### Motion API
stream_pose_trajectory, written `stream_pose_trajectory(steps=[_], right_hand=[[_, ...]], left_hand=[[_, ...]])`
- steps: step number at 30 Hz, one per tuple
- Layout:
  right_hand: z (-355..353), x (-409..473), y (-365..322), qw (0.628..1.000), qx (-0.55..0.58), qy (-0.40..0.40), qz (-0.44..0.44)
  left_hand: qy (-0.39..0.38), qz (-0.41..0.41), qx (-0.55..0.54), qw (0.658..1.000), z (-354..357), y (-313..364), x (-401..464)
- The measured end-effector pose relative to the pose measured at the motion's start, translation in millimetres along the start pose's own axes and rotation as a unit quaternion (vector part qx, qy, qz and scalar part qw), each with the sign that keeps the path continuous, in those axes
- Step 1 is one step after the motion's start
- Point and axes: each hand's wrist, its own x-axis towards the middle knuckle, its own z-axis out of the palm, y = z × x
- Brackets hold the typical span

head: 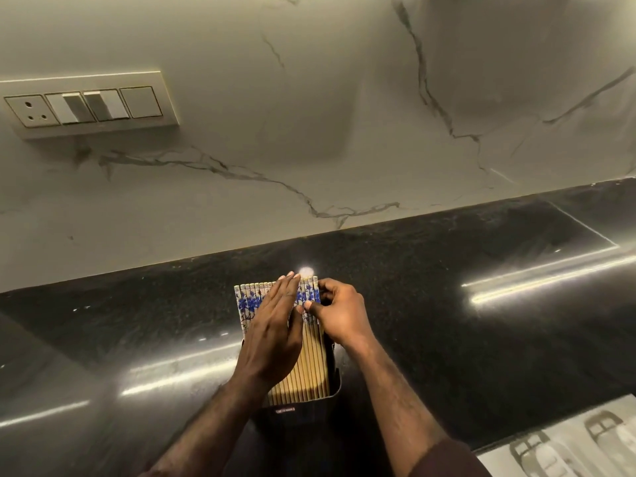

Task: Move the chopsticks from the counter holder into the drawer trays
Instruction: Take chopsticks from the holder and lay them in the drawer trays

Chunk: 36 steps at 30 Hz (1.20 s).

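A row of several bamboo chopsticks [311, 359] with blue-and-white flowered tops stands in a dark holder [299, 413] on the black counter, near its front edge. My left hand [272, 335] lies flat across the front of the row, fingers straight and together, covering the middle sticks. My right hand [339, 313] is at the row's right end, thumb and fingers pinching the rightmost chopsticks near their patterned tops. The drawer trays are mostly out of view.
The black counter [464, 304] runs left to right below a white marble backsplash [309, 132]. A switch and socket plate [86, 105] is on the wall at upper left. A pale patterned surface [568, 442] shows at the lower right corner.
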Motion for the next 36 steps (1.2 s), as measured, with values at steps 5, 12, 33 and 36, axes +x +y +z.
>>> stream_pose_trajectory(steps=[5, 12, 33, 36], right_hand=[[-6, -2, 0, 0.999, 0.031, -0.002, -0.008], [-20, -10, -9, 0.997, 0.061, -0.027, -0.048], [-42, -36, 4, 0.948, 0.215, -0.234, 0.005], [-49, -38, -2, 0.942, 0.228, -0.245, 0.015]], left_hand=[[0.039, 0.002, 0.002, 0.999, -2, 2, 6], [0.042, -0.055, -0.121, 0.990, -9, 13, 20], [0.012, -0.137, -0.538, 0.832, -70, 40, 74], [0.036, -0.153, -0.549, 0.821, -80, 43, 85]])
